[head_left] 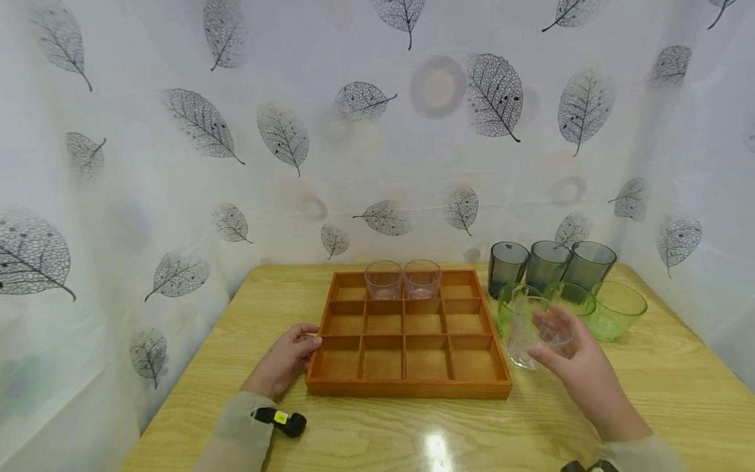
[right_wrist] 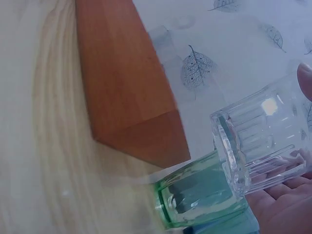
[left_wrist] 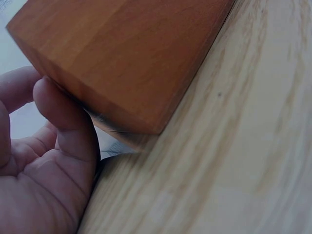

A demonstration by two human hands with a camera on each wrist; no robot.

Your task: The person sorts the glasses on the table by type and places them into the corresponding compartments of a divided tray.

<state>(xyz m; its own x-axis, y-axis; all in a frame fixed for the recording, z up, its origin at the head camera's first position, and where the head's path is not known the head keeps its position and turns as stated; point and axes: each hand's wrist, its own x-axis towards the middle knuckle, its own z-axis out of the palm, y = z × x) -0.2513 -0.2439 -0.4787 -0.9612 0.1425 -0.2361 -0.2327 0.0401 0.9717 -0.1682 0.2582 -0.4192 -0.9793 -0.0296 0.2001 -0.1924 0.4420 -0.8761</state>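
Observation:
The left hand (head_left: 289, 357) rests against the left side of a wooden compartment tray (head_left: 407, 389), thumb and fingertips touching its outer wall. In the left wrist view, the thumb (left_wrist: 63, 112) meets the tray near its front corner. To the right of the tray, the right hand (head_left: 580, 364) grips a clear fluted glass (right_wrist: 265, 141), tilted in front of the green glasses. Its outline overlaps clear glass shapes in the head view, so I cannot tell whether a second one stands behind. Two clear glasses (head_left: 384, 282) (head_left: 422, 282) sit in the middle two compartments of the tray's back row.
Three dark grey glasses (head_left: 508, 269) stand at the table's back right. In front of them are three green glasses (head_left: 617, 311), partly behind the right hand. A leaf-patterned curtain (head_left: 377, 151) hangs behind the wooden table (head_left: 366, 432).

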